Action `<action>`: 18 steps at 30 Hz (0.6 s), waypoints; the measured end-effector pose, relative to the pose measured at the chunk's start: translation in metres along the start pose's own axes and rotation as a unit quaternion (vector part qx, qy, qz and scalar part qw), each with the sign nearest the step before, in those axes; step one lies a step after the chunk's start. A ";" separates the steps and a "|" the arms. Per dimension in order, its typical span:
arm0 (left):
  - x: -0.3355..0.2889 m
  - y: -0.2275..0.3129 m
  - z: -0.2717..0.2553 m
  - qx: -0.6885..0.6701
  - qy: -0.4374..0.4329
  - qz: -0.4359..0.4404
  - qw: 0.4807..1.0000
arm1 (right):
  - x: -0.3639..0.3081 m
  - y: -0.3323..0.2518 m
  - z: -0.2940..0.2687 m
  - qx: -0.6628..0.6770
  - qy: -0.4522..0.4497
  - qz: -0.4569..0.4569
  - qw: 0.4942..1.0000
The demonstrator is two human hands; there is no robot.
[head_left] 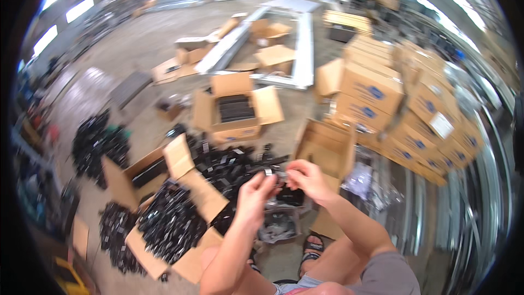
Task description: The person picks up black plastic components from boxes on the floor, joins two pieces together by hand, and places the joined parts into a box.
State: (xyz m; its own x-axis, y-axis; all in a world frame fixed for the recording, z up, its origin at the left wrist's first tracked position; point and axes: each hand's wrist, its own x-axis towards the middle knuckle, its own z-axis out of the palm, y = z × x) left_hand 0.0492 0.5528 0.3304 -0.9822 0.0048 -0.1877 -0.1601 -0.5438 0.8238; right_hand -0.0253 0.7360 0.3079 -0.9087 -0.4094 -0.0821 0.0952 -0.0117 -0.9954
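My left hand [254, 195] is closed, pinching a small black part [268, 172] with a bright, shiny end. Its exact kind is too blurred to tell. Beside it, my right hand [310, 180] is closed too, with thumb and fingers pressed together near that part; whatever they grip is too small to name. Beneath and behind both hands spreads a heap of small black parts [229, 164]. Below them sits a small open box [279, 225] with clear plastic bags or loose small pieces in it.
An open carton [153, 172] and a big pile of black parts [172, 221] lie at left. Ahead stands an open carton [234, 134] of dark pieces; another open carton [327, 142] is near my right hand. Stacked boxes [365, 90] and long metal profiles [453, 213] line the right.
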 end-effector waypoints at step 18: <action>-0.012 -0.017 0.014 0.026 0.013 -0.004 1.000 | -0.032 -0.025 0.027 -0.105 0.134 -0.187 0.968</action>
State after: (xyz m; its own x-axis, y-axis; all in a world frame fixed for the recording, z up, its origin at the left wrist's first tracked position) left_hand 0.0624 0.5732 0.3262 -0.9783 -0.0136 -0.2068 -0.1726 -0.4987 0.8494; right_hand 0.0125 0.7247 0.3373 -0.9392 -0.1612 0.3032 -0.3192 0.0844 -0.9439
